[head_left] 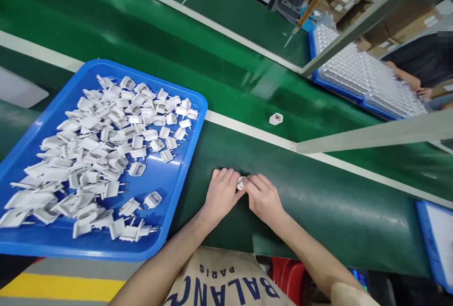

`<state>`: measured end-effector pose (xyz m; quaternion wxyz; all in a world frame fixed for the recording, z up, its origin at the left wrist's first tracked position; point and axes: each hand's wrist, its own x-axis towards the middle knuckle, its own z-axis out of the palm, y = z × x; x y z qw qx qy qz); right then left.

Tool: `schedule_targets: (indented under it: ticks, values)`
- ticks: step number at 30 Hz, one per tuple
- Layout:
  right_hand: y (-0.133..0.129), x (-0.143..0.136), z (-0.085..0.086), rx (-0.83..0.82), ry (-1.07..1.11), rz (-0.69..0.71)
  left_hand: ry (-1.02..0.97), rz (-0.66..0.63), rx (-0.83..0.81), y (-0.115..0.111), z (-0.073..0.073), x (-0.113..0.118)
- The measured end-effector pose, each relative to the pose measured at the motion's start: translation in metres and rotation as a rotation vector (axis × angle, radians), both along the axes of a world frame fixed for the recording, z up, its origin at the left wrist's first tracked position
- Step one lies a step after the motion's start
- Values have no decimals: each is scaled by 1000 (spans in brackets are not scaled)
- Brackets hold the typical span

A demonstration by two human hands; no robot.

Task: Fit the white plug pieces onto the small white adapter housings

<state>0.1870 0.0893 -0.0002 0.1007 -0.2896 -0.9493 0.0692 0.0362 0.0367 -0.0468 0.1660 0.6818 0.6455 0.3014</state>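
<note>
The person's two hands meet low in the middle of the view, resting on the dark green belt (318,211). Between them sits a small white plug part (241,183) — only a sliver of it shows, so its long axis cannot be read with any confidence. The left hand (222,193) curls its fingers around the part from the left; the right hand (264,197) closes on it from the right, fingertips pinching in toward the same spot. Both hands are thus closed on the one piece, touching it and each other, and neither is plainly nearer than the other.

The supply lies to the left: a blue tray (184,188) heaped with loose white plug parts (95,150), prongs pointing every which way. Its near right corner is just beside the left hand, so that hand has the shorter way to the pile.

Ahead and slightly right of the hands, well apart from them, a single white piece (275,118) lies alone on the belt beyond a pale dividing strip (247,129). Farther off at upper right, a second blue tray (357,97) holds white parts in tidy rows, with another person's arm (406,78) next to it.
</note>
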Motion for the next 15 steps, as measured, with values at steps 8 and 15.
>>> schedule_targets:
  ticks: [8,15]
  values:
    - [30,95,24,67,-107,-458,-2,62,65,-5,0,0]
    - [55,126,52,297,-125,-671,71,99,119,-6,7,11]
